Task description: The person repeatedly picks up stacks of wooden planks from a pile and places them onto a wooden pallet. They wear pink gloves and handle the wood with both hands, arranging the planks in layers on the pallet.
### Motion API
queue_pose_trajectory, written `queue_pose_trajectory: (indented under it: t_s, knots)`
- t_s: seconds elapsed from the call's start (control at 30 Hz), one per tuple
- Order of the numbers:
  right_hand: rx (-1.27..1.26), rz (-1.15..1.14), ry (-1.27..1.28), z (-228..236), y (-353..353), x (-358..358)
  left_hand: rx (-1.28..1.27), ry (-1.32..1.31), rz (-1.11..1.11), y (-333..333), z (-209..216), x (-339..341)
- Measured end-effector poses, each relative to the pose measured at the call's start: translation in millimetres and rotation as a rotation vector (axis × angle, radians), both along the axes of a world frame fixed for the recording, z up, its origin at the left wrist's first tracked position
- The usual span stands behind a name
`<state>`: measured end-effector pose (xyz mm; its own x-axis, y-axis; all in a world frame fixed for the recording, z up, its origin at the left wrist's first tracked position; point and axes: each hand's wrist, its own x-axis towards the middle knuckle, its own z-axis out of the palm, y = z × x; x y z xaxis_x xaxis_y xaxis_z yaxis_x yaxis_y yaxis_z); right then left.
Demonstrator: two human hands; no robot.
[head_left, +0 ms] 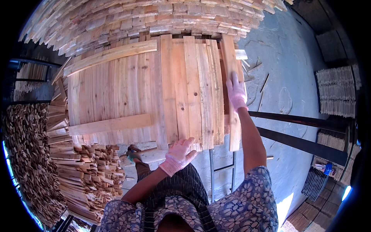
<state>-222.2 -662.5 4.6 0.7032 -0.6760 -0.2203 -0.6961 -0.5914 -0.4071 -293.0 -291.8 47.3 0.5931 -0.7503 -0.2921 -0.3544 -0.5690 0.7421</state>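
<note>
GLOVED HANDS AT R END OF BOARD LAYER

Head view: R hand point(237, 92) is lying over a long plank point(231, 54) at R edge of layer, fingers pointing away from the body; grip is resting along the wood, can't tell if it's pinching the edges. Plank is running near-to-far, slightly askew, sticking out past near ends of the neighbouring boards point(179, 85); dark gap is showing between. L hand point(178, 156) is sitting at near ends of those boards, fingertips on/at the edge, grip spread, thumb standing off to R.

To L, more boards point(116, 92) are lying side by side; two slats, upper point(112, 57) & lower point(112, 124), are lying crosswise on top. Metal frame point(212, 174) is showing under near edge, R half.

Surroundings: big timber stack point(154, 17) is rising at far side; loose wood pile point(81, 166) is filling near L. Wood scraps point(264, 83) are lying on grey floor point(286, 69), R. Two dark bars point(305, 145) are running off R; bundled slats point(335, 92) are standing beyond.
</note>
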Motion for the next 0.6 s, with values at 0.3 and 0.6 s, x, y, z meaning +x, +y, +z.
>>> queue_pose_trajectory:
  t_s: [0.3,0.6]
  knots:
    - [0.158,0.085,0.023,-5,-3,36,-0.148,-0.377,-0.274,-68,15,-34]
    - [-0.165,0.303,0.035,1,-10,30,-0.224,-0.857,-0.249,-171,-78,-54]
